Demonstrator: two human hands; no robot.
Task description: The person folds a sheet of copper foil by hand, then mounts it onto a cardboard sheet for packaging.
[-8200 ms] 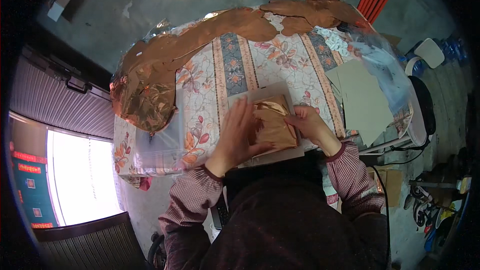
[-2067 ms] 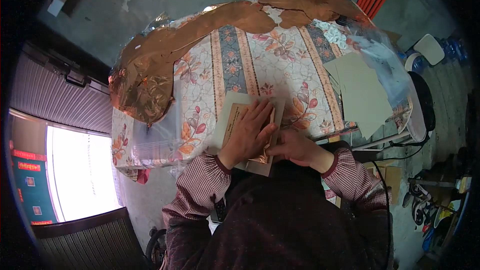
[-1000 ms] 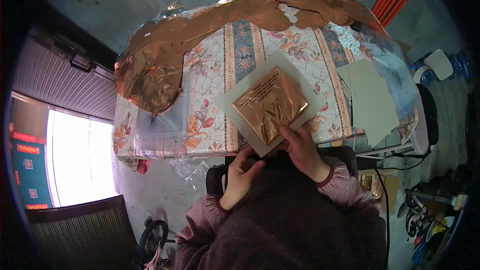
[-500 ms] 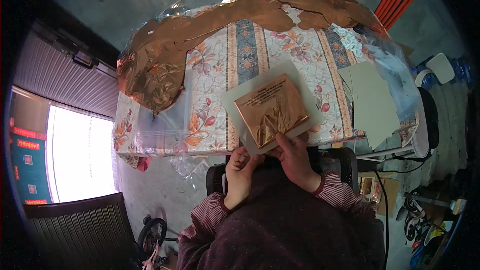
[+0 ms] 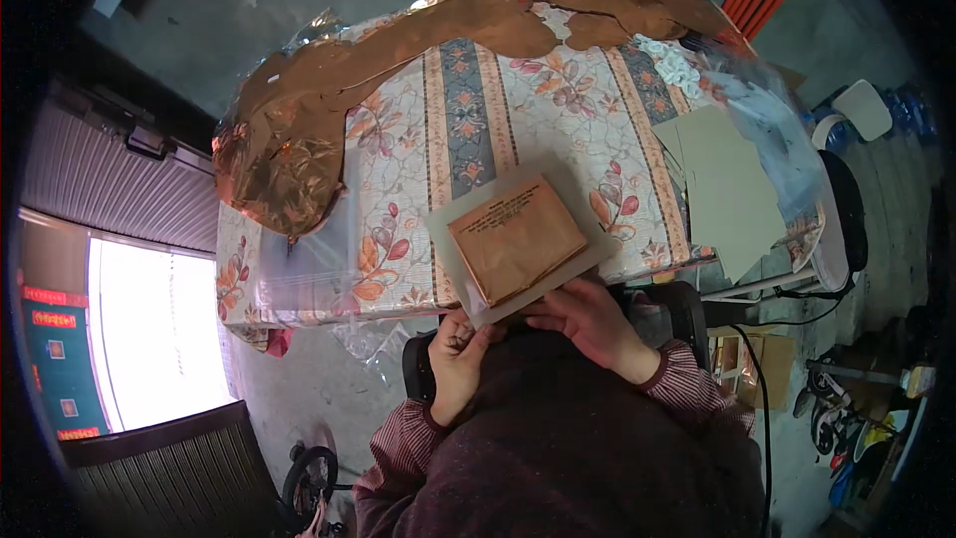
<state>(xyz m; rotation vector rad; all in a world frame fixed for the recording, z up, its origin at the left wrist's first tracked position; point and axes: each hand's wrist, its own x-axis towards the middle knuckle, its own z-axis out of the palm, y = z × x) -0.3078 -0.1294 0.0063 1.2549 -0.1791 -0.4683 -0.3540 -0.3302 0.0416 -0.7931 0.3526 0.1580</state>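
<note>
A square copper-coloured foil piece (image 5: 518, 239), folded flat with dark print near its far edge, lies on a pale grey card (image 5: 448, 257). The two are held tilted over the table's near edge. My left hand (image 5: 458, 361) is closed on the near left corner of the card, thumb and fingers pinching it. My right hand (image 5: 597, 331) is closed at the card's near edge, its fingers reaching left along and partly beneath it. The fingertips there are partly hidden.
A flowered cloth covers the table (image 5: 558, 110). Copper-coloured foil balloons (image 5: 289, 169) lie along its far and left edges. Clear plastic bags (image 5: 309, 274) sit at the left, grey cards (image 5: 722, 189) at the right, near white crumpled pieces (image 5: 669, 65).
My right thumb has come off the foil's face, and that hand now sits at the card's near edge. The foil looks smoother and flatter. The view has shifted slightly.
</note>
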